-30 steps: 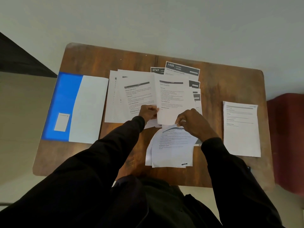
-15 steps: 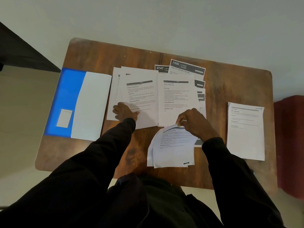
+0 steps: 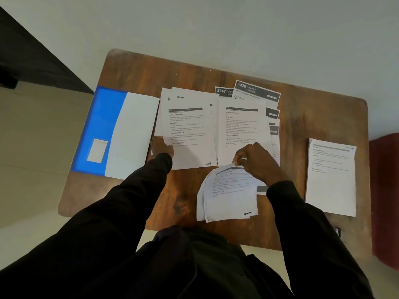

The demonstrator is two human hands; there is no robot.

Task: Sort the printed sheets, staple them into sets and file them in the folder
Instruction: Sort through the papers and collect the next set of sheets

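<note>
The right hand [image 3: 257,160] has its fingertips curled and pinches the top edge of a curled sheet [image 3: 228,188], which droops toward the person over more paper. That grip is unchanged from half a second ago. The left hand [image 3: 161,146] no longer holds the sheet [image 3: 241,130] it lifted a second ago. That sheet now lies flat just beyond the right fingers. The left hand sits at the near corner of the left pile [image 3: 185,128]; its fingers are blurred, so I cannot tell whether they press or pinch.

Just left of those fingers the blue folder [image 3: 101,117] lies open. A white page [image 3: 132,134] covers the half nearer the fingers, and a small label [image 3: 97,151] sits on the blue. Dark-headed cards [image 3: 257,91] peek out beyond the right fingers, and a separate pile [image 3: 331,175] lies well to their right. Both arms reach forward in black sleeves [image 3: 129,201] over the wooden table [image 3: 151,70].
</note>
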